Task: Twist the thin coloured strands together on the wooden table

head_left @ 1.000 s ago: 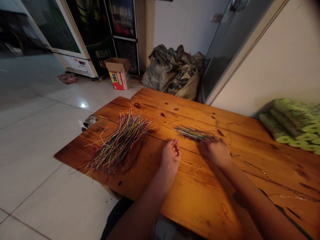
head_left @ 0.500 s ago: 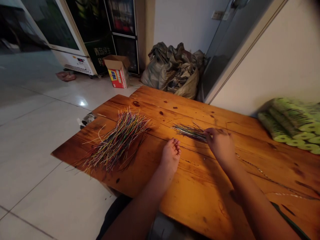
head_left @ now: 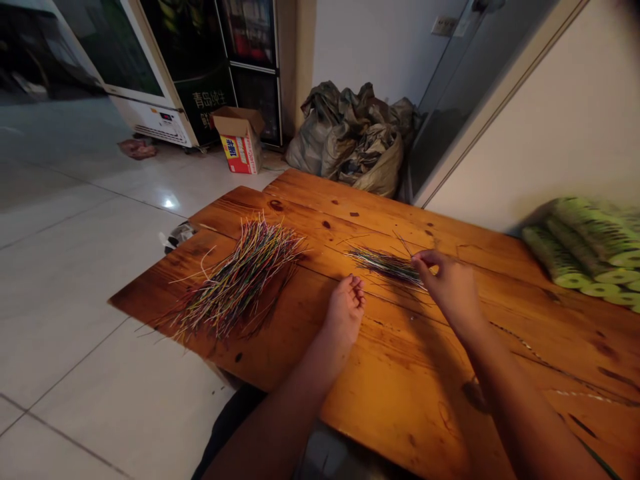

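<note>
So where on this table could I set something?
Free: the wooden table's far strip, and the wood between the right hand and the green rolls. Crowded: the large wire pile, and the small wire bunch by the left hand.

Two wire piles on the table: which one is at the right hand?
The smaller bunch of coloured wires, at the fingertips of the right hand. The much bigger pile of wires lies further left, past the left hand.
</note>
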Available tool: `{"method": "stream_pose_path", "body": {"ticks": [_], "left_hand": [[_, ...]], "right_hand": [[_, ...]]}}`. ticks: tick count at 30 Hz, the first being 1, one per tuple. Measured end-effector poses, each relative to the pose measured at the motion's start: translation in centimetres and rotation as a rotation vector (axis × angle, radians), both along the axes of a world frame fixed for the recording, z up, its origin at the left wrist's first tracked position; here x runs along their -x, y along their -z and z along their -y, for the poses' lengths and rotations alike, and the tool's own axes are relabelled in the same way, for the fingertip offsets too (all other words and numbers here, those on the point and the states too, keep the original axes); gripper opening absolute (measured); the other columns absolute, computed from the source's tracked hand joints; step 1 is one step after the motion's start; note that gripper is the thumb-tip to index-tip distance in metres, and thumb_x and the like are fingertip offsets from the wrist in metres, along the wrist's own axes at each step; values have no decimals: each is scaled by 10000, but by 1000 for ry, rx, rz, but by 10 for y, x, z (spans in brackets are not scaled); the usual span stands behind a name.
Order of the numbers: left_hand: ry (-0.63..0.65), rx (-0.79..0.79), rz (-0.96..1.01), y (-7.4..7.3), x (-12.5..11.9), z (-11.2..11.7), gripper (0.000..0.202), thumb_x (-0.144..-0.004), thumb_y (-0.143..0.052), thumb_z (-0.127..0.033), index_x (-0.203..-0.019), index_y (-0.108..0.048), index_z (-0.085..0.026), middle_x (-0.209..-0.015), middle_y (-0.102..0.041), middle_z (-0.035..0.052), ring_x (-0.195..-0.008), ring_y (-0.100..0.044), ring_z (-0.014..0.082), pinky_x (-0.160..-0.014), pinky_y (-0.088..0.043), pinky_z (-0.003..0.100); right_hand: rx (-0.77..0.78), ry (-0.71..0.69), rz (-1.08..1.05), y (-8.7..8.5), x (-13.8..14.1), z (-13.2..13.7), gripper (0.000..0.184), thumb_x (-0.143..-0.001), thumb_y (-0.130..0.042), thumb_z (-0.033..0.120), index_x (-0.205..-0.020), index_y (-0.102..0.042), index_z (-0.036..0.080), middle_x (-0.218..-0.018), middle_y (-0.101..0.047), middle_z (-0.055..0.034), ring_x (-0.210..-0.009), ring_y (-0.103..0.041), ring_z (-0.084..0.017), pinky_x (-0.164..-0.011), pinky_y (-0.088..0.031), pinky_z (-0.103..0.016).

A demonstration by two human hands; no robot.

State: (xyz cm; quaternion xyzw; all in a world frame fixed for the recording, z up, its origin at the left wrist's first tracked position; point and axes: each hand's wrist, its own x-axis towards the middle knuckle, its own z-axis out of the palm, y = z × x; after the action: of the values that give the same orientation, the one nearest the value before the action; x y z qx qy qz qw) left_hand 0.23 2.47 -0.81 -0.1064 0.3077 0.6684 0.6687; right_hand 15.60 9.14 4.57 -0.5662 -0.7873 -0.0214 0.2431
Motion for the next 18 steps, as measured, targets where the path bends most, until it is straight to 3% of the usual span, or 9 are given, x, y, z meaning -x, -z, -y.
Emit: {"method": "stream_pose_path", "body": {"ticks": [2,4,9,12,18], "left_hand": [[18,-7,-31,-1,-2,1,98,-738,-529,-147,-643,-548,-133,-624,-537,-13,-483,-438,37,-489,-343,148],[46,-42,-181,-1,-4,2,119,-741,-542,-179,-635,-575,-137,-639,-567,-7,-515,-455,48,-525,-354,162],[79,-230,-767,-11,-8,8,210,-765,-506,-232,-603,-614,-153,-654,-617,7,-630,-524,101,-629,-384,211],[111,-320,-892,-19,-10,15,230,-793,-475,-265,-646,-614,-155,-675,-631,18,-657,-557,123,-640,-411,228],[226,-550,-1196,-18,-19,30,142,-779,-541,-289,-764,-628,-178,-748,-653,15,-706,-585,137,-676,-442,237]], "right_hand": [[-21,-22,-76,-11,6,9,216,-803,-490,341,-837,-652,202,-817,-692,-53,-736,-621,-212,-649,-414,-298],[3,-53,-239,-22,13,22,194,-779,-526,350,-803,-648,202,-811,-685,-49,-728,-609,-201,-654,-419,-299],[376,-171,-976,-37,28,57,127,-712,-616,336,-730,-640,212,-716,-661,-10,-628,-563,-136,-588,-420,-252],[548,-163,-1195,-27,27,71,131,-669,-659,330,-699,-651,202,-683,-647,-8,-607,-541,-118,-552,-406,-230],[555,10,-1273,5,16,84,159,-613,-703,332,-658,-649,189,-606,-588,15,-551,-492,-101,-475,-373,-203]]}}
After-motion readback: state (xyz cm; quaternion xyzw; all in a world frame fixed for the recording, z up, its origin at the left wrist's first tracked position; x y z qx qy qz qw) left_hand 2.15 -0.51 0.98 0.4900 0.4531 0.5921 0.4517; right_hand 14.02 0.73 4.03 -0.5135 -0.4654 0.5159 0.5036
